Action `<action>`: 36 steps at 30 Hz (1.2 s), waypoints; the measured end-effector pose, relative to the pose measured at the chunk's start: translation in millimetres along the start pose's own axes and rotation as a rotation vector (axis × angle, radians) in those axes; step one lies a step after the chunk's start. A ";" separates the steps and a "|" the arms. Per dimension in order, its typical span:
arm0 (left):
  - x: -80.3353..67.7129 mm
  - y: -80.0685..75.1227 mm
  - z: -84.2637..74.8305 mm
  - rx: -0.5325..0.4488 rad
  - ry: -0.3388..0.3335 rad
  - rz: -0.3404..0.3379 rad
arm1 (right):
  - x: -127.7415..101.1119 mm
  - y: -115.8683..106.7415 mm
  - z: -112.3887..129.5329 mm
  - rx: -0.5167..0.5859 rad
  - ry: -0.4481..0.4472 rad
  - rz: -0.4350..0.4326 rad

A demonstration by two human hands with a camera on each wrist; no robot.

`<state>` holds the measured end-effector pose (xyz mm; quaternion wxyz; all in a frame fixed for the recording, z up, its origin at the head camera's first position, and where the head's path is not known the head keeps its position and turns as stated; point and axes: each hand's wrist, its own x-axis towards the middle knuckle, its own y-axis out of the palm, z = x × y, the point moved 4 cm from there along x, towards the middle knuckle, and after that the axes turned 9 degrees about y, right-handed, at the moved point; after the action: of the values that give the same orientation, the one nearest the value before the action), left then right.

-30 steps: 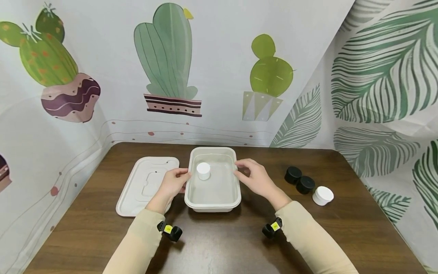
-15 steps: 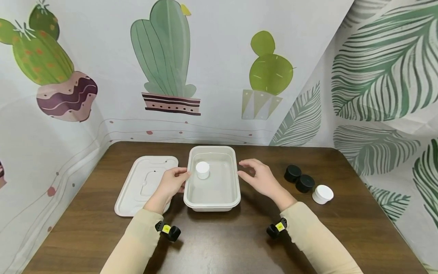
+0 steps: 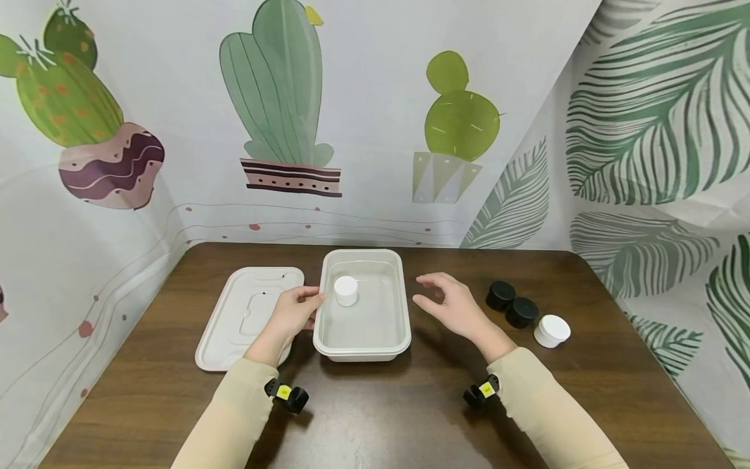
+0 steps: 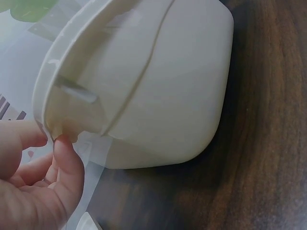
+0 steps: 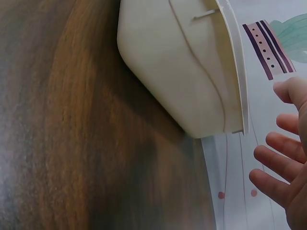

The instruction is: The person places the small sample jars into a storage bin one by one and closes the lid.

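A white rectangular container (image 3: 361,354) stands mid-table with a small white cup (image 3: 346,290) inside it. My left hand (image 3: 312,301) pinches the container's left rim; in the left wrist view thumb and finger (image 4: 64,153) meet at the edge of the container (image 4: 158,86). My right hand (image 3: 429,291) hovers just right of the container, fingers loosely spread, holding nothing. The right wrist view shows those fingers (image 5: 276,153) apart from the container's side (image 5: 192,72).
The container's flat white lid (image 3: 249,316) lies to the left, beside my left hand. Two black round jars (image 3: 500,295) (image 3: 522,312) and a white one (image 3: 551,331) sit at the right. Printed backdrop walls close in the table behind and at both sides.
My right hand has left the container's right rim and drifted a little to the right. The left hand stays on the left rim; the container has not moved.
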<state>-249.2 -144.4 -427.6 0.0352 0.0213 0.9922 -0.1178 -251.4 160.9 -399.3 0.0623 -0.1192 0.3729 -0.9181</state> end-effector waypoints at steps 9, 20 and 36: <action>1.3 0.6 2.7 0.016 -0.004 -0.007 | -4.0 -6.1 -6.9 -0.020 0.003 -0.019; 1.0 1.0 2.9 0.016 -0.001 -0.012 | -10.4 -11.8 -13.1 -0.020 0.013 -0.029; 0.2 0.6 2.1 0.006 0.006 -0.008 | -16.4 -15.9 -21.0 -0.038 0.039 -0.033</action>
<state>-249.3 -144.4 -429.8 0.0316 0.0178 0.9920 -0.1209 -241.6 189.7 -405.5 0.0377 -0.1085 0.3892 -0.9140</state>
